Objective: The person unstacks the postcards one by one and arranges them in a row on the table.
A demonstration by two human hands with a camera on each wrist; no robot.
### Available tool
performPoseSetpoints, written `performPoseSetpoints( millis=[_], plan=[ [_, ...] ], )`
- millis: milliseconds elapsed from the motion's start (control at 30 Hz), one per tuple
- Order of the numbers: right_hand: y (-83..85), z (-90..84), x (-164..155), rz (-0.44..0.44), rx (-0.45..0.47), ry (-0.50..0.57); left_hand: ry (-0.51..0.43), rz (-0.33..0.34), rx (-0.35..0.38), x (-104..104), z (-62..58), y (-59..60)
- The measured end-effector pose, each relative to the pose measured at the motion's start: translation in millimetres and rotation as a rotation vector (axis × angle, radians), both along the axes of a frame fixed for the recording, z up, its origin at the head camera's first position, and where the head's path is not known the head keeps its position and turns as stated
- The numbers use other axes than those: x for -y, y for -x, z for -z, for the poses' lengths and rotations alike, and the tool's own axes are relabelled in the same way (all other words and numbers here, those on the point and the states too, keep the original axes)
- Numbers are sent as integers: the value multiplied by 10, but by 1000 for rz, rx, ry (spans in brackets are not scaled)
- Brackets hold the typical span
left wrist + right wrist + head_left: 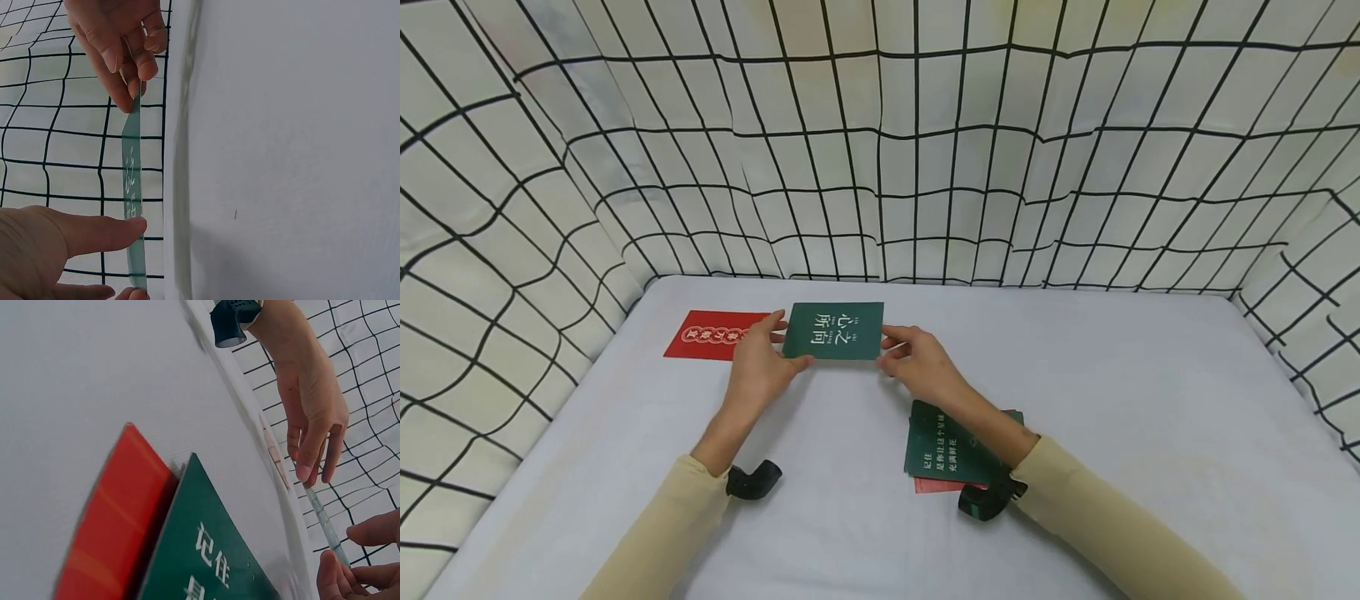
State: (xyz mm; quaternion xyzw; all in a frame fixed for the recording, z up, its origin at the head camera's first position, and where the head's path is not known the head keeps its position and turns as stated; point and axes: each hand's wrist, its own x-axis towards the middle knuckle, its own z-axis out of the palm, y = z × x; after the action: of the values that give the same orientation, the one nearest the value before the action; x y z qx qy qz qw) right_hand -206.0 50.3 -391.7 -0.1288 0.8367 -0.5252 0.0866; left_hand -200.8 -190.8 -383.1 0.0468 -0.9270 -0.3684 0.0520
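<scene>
Left hand (758, 365) and right hand (927, 365) pinch a green card (835, 332) between them; a red card (700, 335) lies past the left one.

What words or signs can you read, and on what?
"心之所向": held green card; tiny lettering too small to read.
"记住 是你让这个星球 充满鲜花": nearer green card; small emblem unclear.
Red card: ringed characters, partly behind the left hand, too small.
</scene>
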Motion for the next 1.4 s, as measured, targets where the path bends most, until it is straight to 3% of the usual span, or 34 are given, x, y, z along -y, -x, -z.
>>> performPoseSetpoints(
  millis=[333,833,1400],
  plan=[
    [29,24,122,-26,75,73,2,-1,25,105,8,-16],
    [88,52,285,-14,136,53,33,-11,47,200,64,-11],
    [144,104,388,-22,116,43,44,-10,47,222,84,58]
  ],
)
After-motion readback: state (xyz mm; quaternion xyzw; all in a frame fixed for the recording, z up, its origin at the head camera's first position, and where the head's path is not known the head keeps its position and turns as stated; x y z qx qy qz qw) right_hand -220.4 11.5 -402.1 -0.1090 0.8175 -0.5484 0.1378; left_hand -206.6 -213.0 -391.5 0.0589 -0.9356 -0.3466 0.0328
